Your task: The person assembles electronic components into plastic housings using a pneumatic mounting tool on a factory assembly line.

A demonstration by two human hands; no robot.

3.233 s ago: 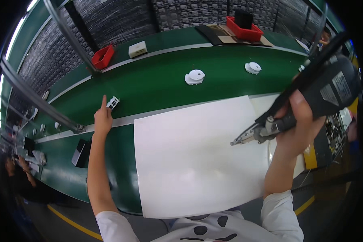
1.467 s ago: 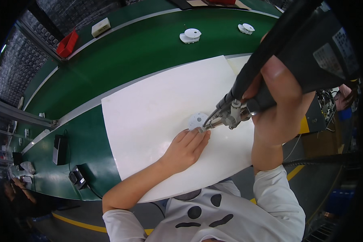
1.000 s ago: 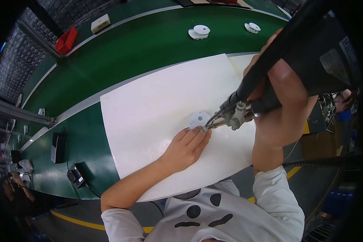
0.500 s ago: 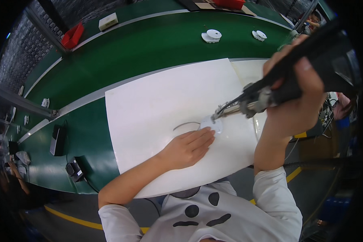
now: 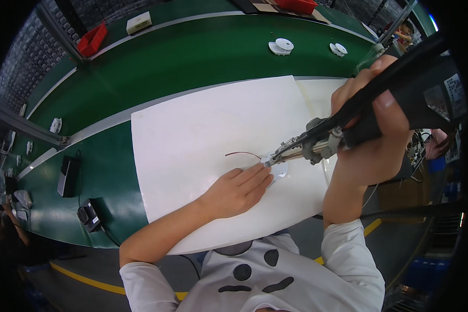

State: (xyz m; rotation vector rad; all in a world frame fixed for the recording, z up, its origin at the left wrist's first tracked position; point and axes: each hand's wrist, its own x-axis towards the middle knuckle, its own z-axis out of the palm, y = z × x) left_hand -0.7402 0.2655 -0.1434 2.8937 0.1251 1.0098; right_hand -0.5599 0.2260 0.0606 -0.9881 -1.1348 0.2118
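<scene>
My left hand (image 5: pixel 237 192) lies flat on the white sheet (image 5: pixel 192 127), its fingers stretched out and their tips resting on a small, flat, white round part (image 5: pixel 281 170). A thin reddish-brown wire (image 5: pixel 243 152) curves out from the part toward the left. Up at the right, my right hand (image 5: pixel 374 135) is wrapped round a black handheld tool (image 5: pixel 421 93) with a cable along it. The tool's narrow metal nozzle (image 5: pixel 286 152) slants down to the left, its tip at the white part, close beside my left fingertips. Whether the tip touches cannot be seen.
On the green belt beyond are white round assemblies (image 5: pixel 281 47). Red bins (image 5: pixel 92 40) and a pale box (image 5: pixel 139 23) stand along the far shelf. Black boxy devices (image 5: pixel 90 215) with cords lie on the green mat at left. Other people sit at the edges.
The tool's tip has moved a little left and down, closer to my left fingertips. My left hand stays on the white part. The whole view has shifted slightly.
</scene>
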